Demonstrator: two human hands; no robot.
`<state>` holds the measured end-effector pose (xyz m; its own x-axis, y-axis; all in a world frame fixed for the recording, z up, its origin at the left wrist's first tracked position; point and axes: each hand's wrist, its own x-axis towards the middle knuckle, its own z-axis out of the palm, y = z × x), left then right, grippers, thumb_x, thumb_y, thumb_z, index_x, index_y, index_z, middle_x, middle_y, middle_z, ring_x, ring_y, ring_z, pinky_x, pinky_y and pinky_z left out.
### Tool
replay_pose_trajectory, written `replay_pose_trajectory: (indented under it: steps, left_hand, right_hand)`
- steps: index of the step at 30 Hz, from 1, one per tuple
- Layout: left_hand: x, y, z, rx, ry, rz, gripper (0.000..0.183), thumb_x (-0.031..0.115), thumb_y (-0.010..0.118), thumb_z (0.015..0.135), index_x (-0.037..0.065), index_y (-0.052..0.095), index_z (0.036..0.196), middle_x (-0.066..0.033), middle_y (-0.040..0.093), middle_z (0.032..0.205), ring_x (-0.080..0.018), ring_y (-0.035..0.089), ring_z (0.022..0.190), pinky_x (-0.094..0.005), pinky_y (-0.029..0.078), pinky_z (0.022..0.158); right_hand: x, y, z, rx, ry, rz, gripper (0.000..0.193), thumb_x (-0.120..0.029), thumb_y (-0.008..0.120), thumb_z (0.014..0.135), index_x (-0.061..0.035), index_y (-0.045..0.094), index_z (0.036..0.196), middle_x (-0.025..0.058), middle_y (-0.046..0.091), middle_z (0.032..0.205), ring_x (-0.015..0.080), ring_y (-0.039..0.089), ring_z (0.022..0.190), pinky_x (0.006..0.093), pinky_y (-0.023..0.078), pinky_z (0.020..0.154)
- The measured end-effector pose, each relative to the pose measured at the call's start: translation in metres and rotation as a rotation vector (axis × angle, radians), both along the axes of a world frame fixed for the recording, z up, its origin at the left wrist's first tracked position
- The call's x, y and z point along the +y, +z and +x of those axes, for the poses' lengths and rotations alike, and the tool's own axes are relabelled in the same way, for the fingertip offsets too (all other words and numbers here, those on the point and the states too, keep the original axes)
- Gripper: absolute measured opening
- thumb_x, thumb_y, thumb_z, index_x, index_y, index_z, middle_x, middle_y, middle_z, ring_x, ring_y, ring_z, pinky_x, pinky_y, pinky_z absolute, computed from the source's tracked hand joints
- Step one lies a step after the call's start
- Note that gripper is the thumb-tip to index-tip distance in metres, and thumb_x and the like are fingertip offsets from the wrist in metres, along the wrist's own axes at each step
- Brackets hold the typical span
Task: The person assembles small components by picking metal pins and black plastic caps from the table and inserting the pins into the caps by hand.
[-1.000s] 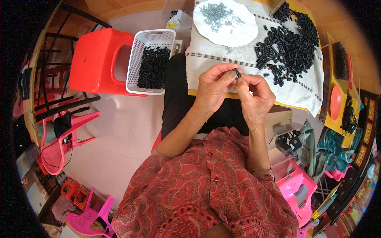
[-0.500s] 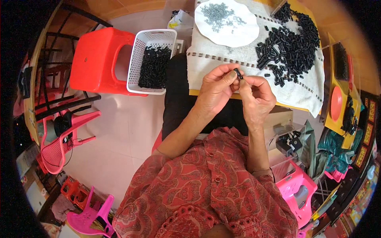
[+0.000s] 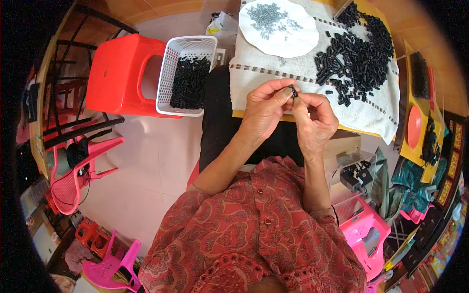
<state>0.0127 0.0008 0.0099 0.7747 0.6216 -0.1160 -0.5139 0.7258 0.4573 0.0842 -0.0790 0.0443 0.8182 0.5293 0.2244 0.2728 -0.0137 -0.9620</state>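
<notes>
Just over the near edge of the cloth-covered table, my two hands meet around a small black cylindrical piece [image 3: 293, 91]. My left hand [image 3: 266, 107] pinches it between thumb and fingers. My right hand [image 3: 315, 117] is closed at the piece's lower end, its thumb and fingertips pressed together there; whether a smaller part sits between them is hidden. Beyond my hands, a pile of similar black pieces [image 3: 356, 63] spreads over the white cloth [image 3: 273, 72]. A white scalloped plate [image 3: 288, 48] at the back holds many small clear or grey parts [image 3: 267, 18].
Left of the table, a white perforated basket [image 3: 163, 100] holds many black pieces [image 3: 189, 83], beside a red plastic stool [image 3: 110, 73]. Pink chairs [image 3: 68, 190] stand at the lower left. A pink stool [image 3: 364, 229] and a cardboard box [image 3: 344, 144] are at my right.
My hands have shifted very slightly, still pinching the same black piece. Nothing else has visibly moved.
</notes>
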Motion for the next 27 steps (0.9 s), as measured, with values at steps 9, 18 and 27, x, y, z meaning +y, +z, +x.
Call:
replay_pose_trajectory:
  steps: [9,18,27]
  left_hand:
    - [0.004,0.0,-0.002,0.014,-0.001,0.073,0.02,-0.001,0.057,0.092,-0.002,0.063,0.111,-0.0113,0.065,0.101,-0.017,0.064,0.086,-0.03,0.055,0.077]
    - [0.003,0.003,-0.002,-0.02,0.014,0.023,0.02,0.004,0.057,0.093,-0.001,0.062,0.112,-0.0109,0.065,0.101,-0.0155,0.063,0.086,-0.0292,0.053,0.077]
    - [0.005,0.0,-0.003,-0.036,-0.002,-0.065,0.02,0.006,0.058,0.093,0.002,0.063,0.112,-0.0097,0.065,0.101,-0.0126,0.06,0.081,-0.0261,0.05,0.073]
  right_hand:
    - [0.001,-0.002,0.0,-0.091,0.004,0.046,0.009,0.005,0.069,0.077,0.0,0.064,0.082,0.0041,0.065,0.076,0.0062,0.059,0.063,0.0209,0.048,0.055]
    - [0.003,0.007,-0.007,0.157,0.029,0.105,0.008,0.006,0.067,0.081,0.0016,0.064,0.088,0.005,0.068,0.08,0.0066,0.062,0.07,0.0203,0.051,0.06]
    - [0.004,0.01,-0.011,0.283,0.033,0.127,0.012,0.007,0.065,0.083,0.0043,0.062,0.094,0.0093,0.069,0.084,0.0102,0.065,0.074,0.0219,0.053,0.067]
